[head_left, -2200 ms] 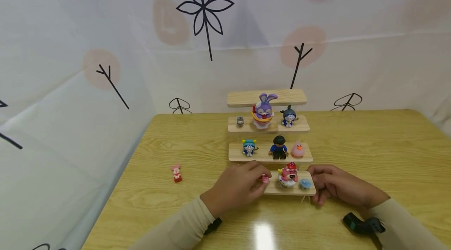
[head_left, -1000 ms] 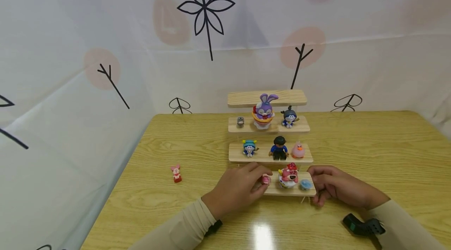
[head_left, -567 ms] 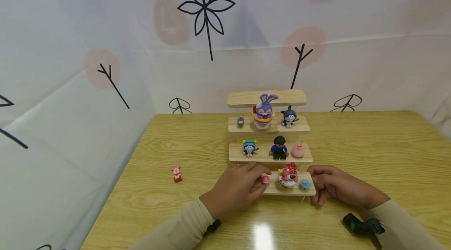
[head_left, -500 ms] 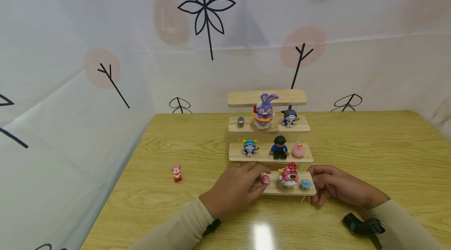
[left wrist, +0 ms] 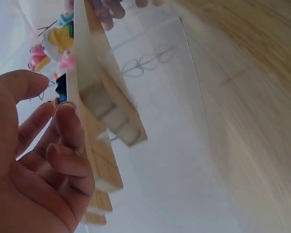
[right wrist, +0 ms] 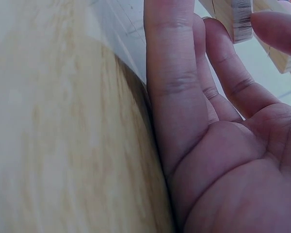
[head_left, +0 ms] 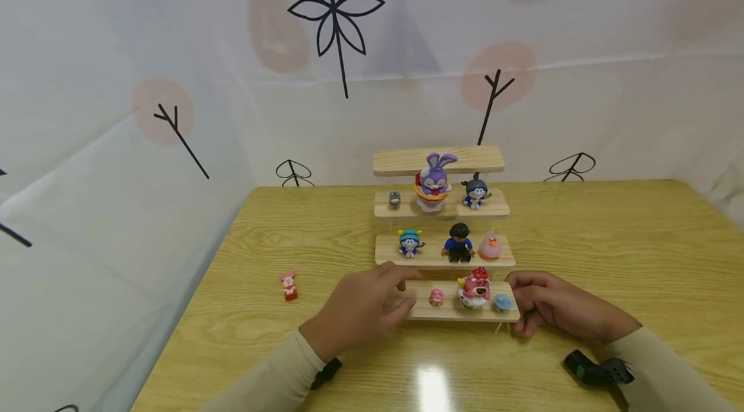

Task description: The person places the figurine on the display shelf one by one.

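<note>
A tiered wooden display shelf (head_left: 465, 160) stands on the table, with small figurines along its lower boards. On the lowest board sit a small pink figurine (head_left: 436, 298), a pink bear figurine (head_left: 475, 289) with a red top, and a light blue piece (head_left: 503, 303). My left hand (head_left: 363, 305) is at that board's left end, fingers parted and holding nothing, a short gap from the pink figurine. At the right end, my right hand (head_left: 560, 305) holds the board's edge; in the right wrist view the thumb (right wrist: 276, 33) and a finger lie on either side of it.
A red and pink piglet figurine (head_left: 289, 285) lies on the table to the left. Higher boards carry a purple rabbit figurine (head_left: 433, 183), a dark-haired toy figure (head_left: 459, 244) and several others. A patterned white cloth (head_left: 401, 44) hangs behind the table.
My left hand has let go of the small pink figurine and drawn back to the left, fingers spread. The figurine stays on the lowest board. My right hand keeps its place.
</note>
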Tool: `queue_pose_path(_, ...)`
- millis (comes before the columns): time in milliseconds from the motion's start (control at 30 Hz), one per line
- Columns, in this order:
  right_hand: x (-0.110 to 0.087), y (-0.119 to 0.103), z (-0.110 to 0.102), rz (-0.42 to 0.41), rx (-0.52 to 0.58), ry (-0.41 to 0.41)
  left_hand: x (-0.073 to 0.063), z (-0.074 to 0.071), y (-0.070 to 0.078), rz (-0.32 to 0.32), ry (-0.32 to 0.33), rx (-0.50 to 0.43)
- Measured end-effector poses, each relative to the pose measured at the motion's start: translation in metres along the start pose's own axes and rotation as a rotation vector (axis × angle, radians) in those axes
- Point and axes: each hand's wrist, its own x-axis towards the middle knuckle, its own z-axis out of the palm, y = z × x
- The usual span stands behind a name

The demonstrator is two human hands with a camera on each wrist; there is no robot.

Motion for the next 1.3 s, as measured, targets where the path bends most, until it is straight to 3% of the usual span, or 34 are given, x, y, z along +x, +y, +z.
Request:
queue_pose_path(433, 0.001, 0.001, -0.002, -0.023, 0.032, -0.033, -0.034, -0.027, -0.034, -0.127, 0.132, 0.043)
queue_pose_path(800, 0.002, 0.001, -0.003, -0.023, 0.063, -0.048, -0.051, -0.052, -0.059, -0.179, 0.227, 0.209)
queue_pose_path(1067, 0.003, -0.001, -0.003, -0.006, 0.067, -0.043, -0.052, -0.054, -0.065, -0.168, 0.226, 0.263)
queue_pose_path(1300, 0.003, 0.0, -0.004, -0.003, 0.064, -0.04, -0.057, -0.059, -0.077, -0.271, 0.19, 0.303)
